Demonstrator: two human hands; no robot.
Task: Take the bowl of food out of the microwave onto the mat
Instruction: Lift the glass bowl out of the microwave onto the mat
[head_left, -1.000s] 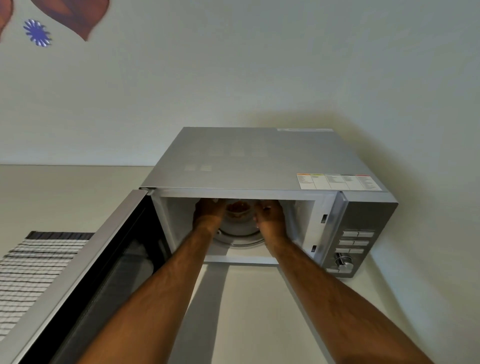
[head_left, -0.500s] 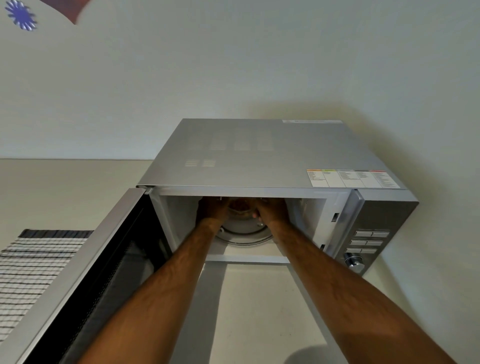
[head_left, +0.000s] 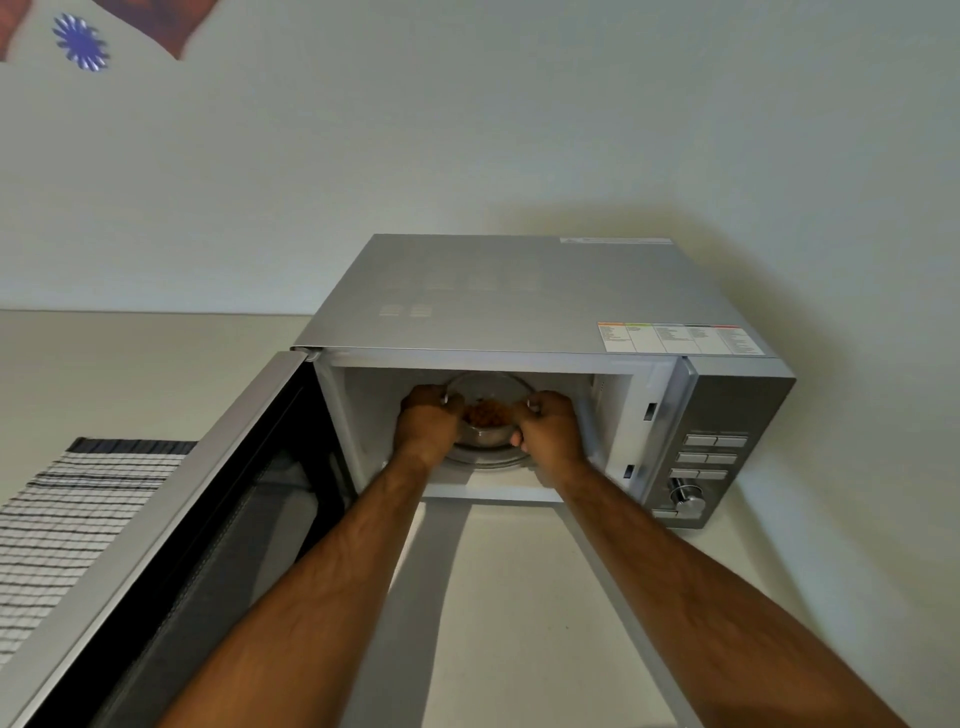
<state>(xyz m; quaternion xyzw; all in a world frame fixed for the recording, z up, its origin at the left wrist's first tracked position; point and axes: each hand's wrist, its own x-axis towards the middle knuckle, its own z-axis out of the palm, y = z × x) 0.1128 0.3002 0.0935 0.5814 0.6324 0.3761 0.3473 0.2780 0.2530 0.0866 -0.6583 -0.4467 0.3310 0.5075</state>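
Two forearms were stretched from the near edge of the view into the open microwave (head_left: 545, 291), and at their ends the left hand (head_left: 428, 423) and the right hand (head_left: 550, 423) were closed on opposite sides of the glass bowl (head_left: 485, 434). Half a second before, the fingers had been bunched over the bowl and its contents were hidden; now the rim was gripped from both sides, thumbs hooked over the top, and the orange-brown food (head_left: 487, 414) was exposed between the knuckles. From that change a settled two-handed grip was judged to have been reached — the reach was over and the lift was about to begin.

Nearer on the left, the door (head_left: 171, 530) was swung fully open, its dark window turned toward the wearer. Beyond it, well apart from the bowl, the striped mat (head_left: 67, 509) was laid on the pale surface (head_left: 498, 597), with the door standing between cavity and mat.

Farther in, the bowl was seen on or just above the glass turntable (head_left: 488, 462) — which of the two could not be told. At the right the control panel (head_left: 711, 457) was left untouched. Most of the task was judged undone: the bowl had to be drawn out, carried round the door and set on the mat.
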